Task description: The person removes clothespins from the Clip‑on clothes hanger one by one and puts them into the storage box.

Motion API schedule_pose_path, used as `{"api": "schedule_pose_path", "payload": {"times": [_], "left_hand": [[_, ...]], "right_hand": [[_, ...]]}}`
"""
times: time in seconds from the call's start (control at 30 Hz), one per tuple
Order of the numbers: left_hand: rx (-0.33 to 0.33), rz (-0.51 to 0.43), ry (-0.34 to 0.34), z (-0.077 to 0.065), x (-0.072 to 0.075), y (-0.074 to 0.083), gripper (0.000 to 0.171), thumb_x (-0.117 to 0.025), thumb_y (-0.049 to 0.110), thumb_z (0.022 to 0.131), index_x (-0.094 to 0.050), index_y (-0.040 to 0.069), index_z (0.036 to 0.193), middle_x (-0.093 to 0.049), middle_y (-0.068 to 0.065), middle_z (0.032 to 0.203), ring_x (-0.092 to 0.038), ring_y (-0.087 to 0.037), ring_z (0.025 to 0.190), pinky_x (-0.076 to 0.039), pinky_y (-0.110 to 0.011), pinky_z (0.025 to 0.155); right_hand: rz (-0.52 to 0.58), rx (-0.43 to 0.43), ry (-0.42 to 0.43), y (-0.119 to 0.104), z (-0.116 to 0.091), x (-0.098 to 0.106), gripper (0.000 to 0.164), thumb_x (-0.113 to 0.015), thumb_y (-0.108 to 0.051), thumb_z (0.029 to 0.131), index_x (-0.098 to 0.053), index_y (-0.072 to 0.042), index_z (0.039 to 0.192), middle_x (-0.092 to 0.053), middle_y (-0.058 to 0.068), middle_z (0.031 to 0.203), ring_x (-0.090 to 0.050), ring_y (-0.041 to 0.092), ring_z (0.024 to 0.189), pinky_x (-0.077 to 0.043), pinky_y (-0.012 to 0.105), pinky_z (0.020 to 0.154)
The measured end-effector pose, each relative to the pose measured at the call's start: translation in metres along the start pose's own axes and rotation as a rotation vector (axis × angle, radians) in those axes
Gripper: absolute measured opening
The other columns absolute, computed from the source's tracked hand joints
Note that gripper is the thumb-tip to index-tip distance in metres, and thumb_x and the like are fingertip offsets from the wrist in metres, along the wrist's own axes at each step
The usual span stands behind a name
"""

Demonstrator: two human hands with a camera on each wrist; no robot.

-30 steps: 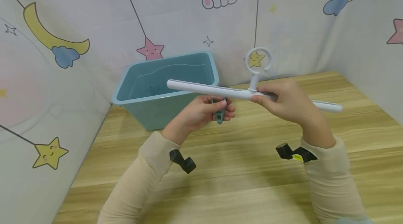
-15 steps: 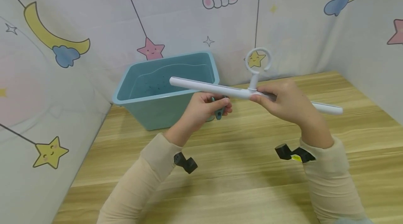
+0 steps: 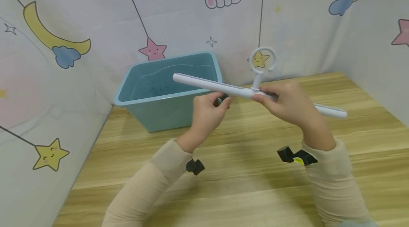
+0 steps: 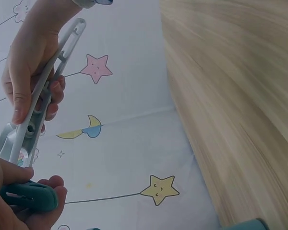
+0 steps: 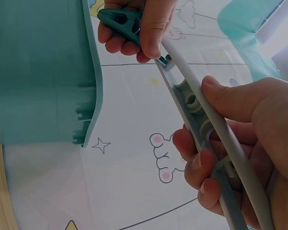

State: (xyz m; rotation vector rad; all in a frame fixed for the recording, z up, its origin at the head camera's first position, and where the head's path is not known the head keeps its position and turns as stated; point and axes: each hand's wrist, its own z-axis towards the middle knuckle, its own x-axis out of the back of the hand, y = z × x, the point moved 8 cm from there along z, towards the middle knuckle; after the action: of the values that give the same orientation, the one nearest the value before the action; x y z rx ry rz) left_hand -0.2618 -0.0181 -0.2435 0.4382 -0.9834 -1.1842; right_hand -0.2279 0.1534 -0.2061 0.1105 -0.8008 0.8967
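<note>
My right hand (image 3: 289,104) grips a white bar-shaped hanger (image 3: 207,84) near its middle, with the ring hook (image 3: 257,79) pointing up. The bar slants, its left end higher. Its underside is hollow, as the right wrist view shows. Between the thumb and fingers of my left hand (image 3: 209,111) is a dark teal clothespin (image 5: 119,23), mostly hidden by the hand in the head view. The clothespin's far end is right at the hollow underside of the bar in the right wrist view. In the left wrist view the clothespin (image 4: 33,195) shows its rounded handle end.
A teal plastic bin (image 3: 166,113) stands at the back left of the wooden table (image 3: 243,184), behind the left hand, with small dark marks inside. A white curtain (image 3: 300,25) printed with stars and moons hangs close behind the table.
My left hand has risen slightly and turned under the bar, so the clothespin that hung below the fingers is now mostly covered. The hanger's left end has tipped up; the right hand hardly moved.
</note>
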Motion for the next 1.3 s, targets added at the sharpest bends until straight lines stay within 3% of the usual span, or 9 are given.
{"api": "schedule_pose_path", "payload": {"times": [0.17, 0.43, 0.6, 0.8, 1.0, 1.17, 1.3], "left_hand": [[-0.213, 0.169, 0.09, -0.002, -0.002, 0.013, 0.024, -0.069, 0.004, 0.088, -0.062, 0.001, 0.065, -0.04, -0.001, 0.047, -0.03, -0.008, 0.042, -0.023, -0.019, 0.042], [-0.43, 0.414, 0.199, -0.007, -0.006, 0.027, 0.039, -0.065, 0.0, 0.088, -0.042, 0.008, 0.058, -0.034, 0.0, 0.049, -0.026, -0.009, 0.045, -0.018, -0.02, 0.047], [-0.488, 0.524, 0.267, -0.006, -0.007, 0.033, 0.031, -0.064, -0.002, 0.087, -0.048, 0.005, 0.062, -0.036, -0.002, 0.048, -0.025, -0.009, 0.044, -0.018, -0.022, 0.045], [-0.542, 0.665, 0.336, -0.007, -0.012, 0.037, 0.019, -0.068, -0.002, 0.085, -0.059, 0.002, 0.069, -0.046, -0.004, 0.049, -0.034, -0.01, 0.038, -0.024, -0.021, 0.039], [-0.64, 0.807, 0.417, -0.01, -0.013, 0.044, 0.011, -0.066, -0.003, 0.084, -0.062, -0.002, 0.074, -0.046, -0.004, 0.05, -0.035, -0.011, 0.036, -0.024, -0.022, 0.036], [-0.68, 0.854, 0.454, -0.01, -0.013, 0.048, 0.004, -0.064, -0.003, 0.084, -0.064, -0.005, 0.081, -0.051, -0.005, 0.052, -0.037, -0.012, 0.036, -0.022, -0.022, 0.035], [-0.665, 0.822, 0.439, -0.009, -0.01, 0.05, 0.004, -0.064, -0.002, 0.086, -0.065, -0.006, 0.086, -0.054, -0.006, 0.055, -0.04, -0.012, 0.037, -0.025, -0.022, 0.036]], "right_hand": [[0.013, -0.008, -0.007, 0.0, 0.001, -0.002, 0.011, -0.077, -0.007, 0.079, -0.067, -0.007, 0.073, -0.038, -0.008, 0.052, -0.029, 0.001, 0.046, -0.024, 0.018, 0.044], [0.032, -0.035, -0.011, 0.002, 0.001, -0.003, 0.015, -0.076, -0.007, 0.081, -0.065, -0.009, 0.07, -0.036, -0.009, 0.052, -0.028, 0.001, 0.046, -0.023, 0.018, 0.043], [0.037, -0.048, 0.013, 0.003, 0.001, -0.002, 0.016, -0.076, -0.006, 0.08, -0.064, -0.009, 0.069, -0.036, -0.009, 0.053, -0.028, 0.002, 0.047, -0.023, 0.019, 0.044], [0.041, -0.088, 0.038, 0.004, 0.001, -0.001, 0.018, -0.075, -0.006, 0.081, -0.064, -0.008, 0.067, -0.036, -0.008, 0.052, -0.027, 0.001, 0.047, -0.021, 0.019, 0.044], [0.047, -0.125, 0.054, 0.005, 0.001, 0.0, 0.02, -0.074, -0.006, 0.082, -0.063, -0.008, 0.065, -0.037, -0.007, 0.052, -0.028, 0.001, 0.047, -0.022, 0.018, 0.043], [0.044, -0.159, 0.054, 0.007, 0.001, 0.0, 0.026, -0.073, -0.008, 0.085, -0.06, -0.01, 0.062, -0.035, -0.008, 0.051, -0.027, 0.002, 0.046, -0.021, 0.018, 0.043], [0.032, -0.174, 0.07, 0.007, 0.001, 0.003, 0.018, -0.074, -0.008, 0.084, -0.068, -0.006, 0.067, -0.04, -0.005, 0.051, -0.031, 0.005, 0.046, -0.023, 0.018, 0.044]]}}
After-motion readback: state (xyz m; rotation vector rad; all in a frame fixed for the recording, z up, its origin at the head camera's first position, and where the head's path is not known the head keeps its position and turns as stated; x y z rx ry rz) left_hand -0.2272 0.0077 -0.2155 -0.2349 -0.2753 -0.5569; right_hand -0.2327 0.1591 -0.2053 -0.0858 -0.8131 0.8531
